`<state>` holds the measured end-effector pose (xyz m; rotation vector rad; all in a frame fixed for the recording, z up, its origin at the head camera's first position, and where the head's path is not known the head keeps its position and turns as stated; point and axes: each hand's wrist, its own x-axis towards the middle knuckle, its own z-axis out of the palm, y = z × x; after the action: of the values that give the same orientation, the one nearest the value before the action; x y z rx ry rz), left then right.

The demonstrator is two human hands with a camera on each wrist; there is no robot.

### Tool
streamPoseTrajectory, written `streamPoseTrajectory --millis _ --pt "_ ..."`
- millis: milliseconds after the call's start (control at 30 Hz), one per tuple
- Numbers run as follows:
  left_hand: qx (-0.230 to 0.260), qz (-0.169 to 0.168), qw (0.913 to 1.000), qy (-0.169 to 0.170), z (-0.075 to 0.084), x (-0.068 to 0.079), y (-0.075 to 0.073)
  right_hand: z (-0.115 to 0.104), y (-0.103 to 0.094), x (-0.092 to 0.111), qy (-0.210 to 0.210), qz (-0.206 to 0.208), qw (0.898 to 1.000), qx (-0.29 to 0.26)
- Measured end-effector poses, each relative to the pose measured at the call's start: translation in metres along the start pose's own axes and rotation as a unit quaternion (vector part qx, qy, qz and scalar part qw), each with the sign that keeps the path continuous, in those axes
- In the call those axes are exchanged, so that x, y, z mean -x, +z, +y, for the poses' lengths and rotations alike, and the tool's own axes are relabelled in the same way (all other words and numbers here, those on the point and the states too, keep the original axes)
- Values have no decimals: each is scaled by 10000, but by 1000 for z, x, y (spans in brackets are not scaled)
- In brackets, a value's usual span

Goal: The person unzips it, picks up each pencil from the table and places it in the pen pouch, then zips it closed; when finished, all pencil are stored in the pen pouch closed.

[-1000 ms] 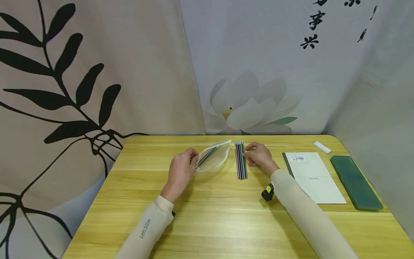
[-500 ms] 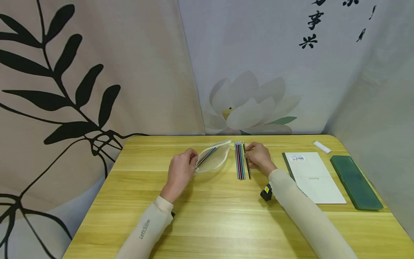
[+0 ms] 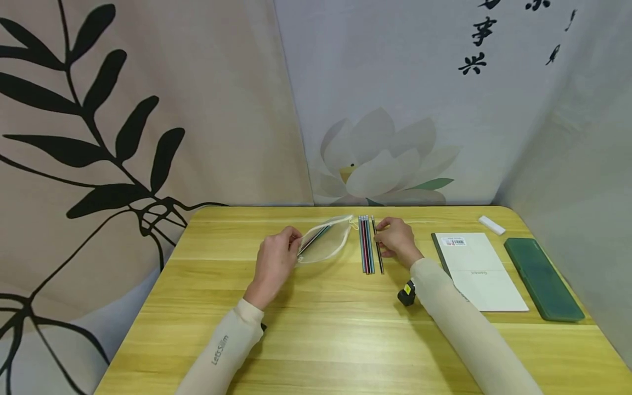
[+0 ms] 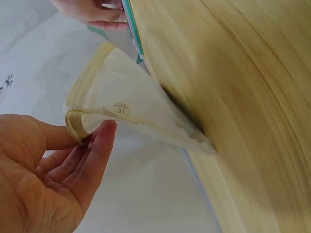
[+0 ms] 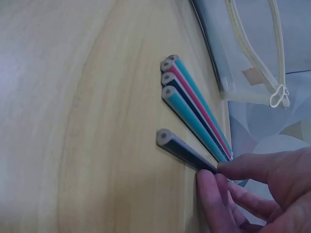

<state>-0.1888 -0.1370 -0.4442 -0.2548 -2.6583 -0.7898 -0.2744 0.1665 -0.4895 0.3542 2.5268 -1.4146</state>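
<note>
Left: beige wall hanging (image 3: 232, 99), black leaf print (image 3: 81, 148). Lower frame: wood-grained table (image 3: 321, 340). Centre: left hand (image 3: 276, 260) pinches edge of translucent pouch (image 3: 329, 246), pencils (image 3: 316, 240) inside. Just right: pencil row (image 3: 366, 247) flat on table; beside it, apart, dark pencil (image 3: 380, 259), pinched in right hand (image 3: 398, 241). Upper centre: white hanging (image 3: 375, 60), lotus print (image 3: 377, 162). Right: notebook (image 3: 486, 280), white block (image 3: 492, 224), green case (image 3: 543, 280).

Table (image 3: 326, 343): bright, evenly lit, a pale sheen across its middle in the head view.
Sleeves (image 3: 474, 326): soft shadows fall beside them.
Pouch (image 4: 133, 90): dark shadow beneath, left wrist view.
Pencils (image 5: 195, 121): slightly hazy, cool-toned, right wrist view.
</note>
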Motion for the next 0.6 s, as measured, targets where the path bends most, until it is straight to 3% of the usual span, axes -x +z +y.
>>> streamPoseTrajectory --millis 600 --pt "-49 0 10000 3 -1 0 2 -4 -1 5 -316 3 9976 623"
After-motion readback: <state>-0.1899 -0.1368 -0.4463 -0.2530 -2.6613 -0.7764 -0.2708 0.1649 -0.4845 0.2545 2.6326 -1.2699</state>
